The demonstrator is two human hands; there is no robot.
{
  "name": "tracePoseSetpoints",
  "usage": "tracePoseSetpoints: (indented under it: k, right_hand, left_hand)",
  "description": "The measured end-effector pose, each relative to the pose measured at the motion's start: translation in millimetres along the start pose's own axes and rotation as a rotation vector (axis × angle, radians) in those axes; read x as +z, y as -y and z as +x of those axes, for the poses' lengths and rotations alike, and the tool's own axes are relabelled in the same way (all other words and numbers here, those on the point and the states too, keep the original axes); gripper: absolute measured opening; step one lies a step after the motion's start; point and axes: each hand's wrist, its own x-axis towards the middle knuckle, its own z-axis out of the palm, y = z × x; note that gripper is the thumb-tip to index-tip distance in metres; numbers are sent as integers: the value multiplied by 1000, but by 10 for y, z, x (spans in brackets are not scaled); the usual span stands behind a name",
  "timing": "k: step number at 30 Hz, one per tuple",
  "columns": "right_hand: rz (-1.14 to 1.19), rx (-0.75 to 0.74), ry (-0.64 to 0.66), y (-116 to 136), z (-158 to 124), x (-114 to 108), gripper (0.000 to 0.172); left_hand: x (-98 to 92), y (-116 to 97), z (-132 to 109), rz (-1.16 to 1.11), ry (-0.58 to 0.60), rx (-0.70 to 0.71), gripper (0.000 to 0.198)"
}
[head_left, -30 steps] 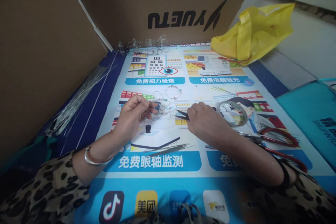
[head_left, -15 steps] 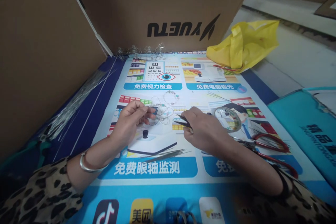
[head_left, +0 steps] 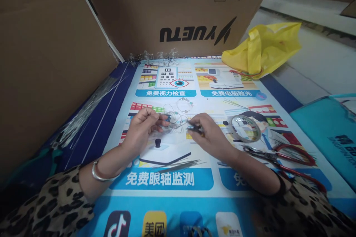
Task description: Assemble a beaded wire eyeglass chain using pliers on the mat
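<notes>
My left hand is closed in a pinch at the middle of the printed sheet. It grips a looped thin wire piece with small pale and green beads. The loops stick out to the right of the fingers. Just right of them, my right hand is closed around a small dark two-pronged tool, mostly hidden by the fingers. A wire strand reaches close to the right fingertips; whether it touches them I cannot tell. Behind the hands lies a beaded bracelet.
Right of my hands are a tape roll and red-handled scissors. Cut wires lie in front, more wire at left beside teal-handled pliers. Wire pieces line the cardboard box. A yellow bag is back right.
The tool's prongs, spread and visible before, are now turned and mostly covered by my right fingers. The whole view has shifted slightly. My left hand keeps its pinch on the wire piece.
</notes>
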Motion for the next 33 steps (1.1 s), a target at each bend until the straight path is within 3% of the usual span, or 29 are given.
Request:
tracePoseSetpoints:
  k: [5, 9, 13, 16, 20, 23, 28, 33]
  right_hand:
    - [-361, -171, 148, 23, -20, 2, 12]
    - [-244, -185, 15, 75, -49, -30, 18]
    - [-2, 61, -171, 126, -49, -77, 20]
    - [102, 223, -146, 98, -5, -128, 21]
    - [185, 331, -174, -20, 31, -147, 17]
    - [103, 230, -124, -55, 17, -119, 18]
    - [-333, -239, -58, 13, -12, -78, 23]
    - [-751, -394, -24, 86, -42, -89, 19]
  left_hand:
    - [24, -13, -25, -26, 1, -5, 12]
    - [33, -18, -58, -24, 23, -20, 12]
    - [41, -21, -79, -11, 28, -38, 13]
    - [53, -24, -81, -14, 35, -40, 14]
    - [61, -11, -77, -29, 45, -56, 13]
    - [57, 9, -80, -31, 47, -66, 14]
    - [50, 20, -96, -16, 60, -84, 14]
    - [67, 7, -110, -25, 79, -95, 15]
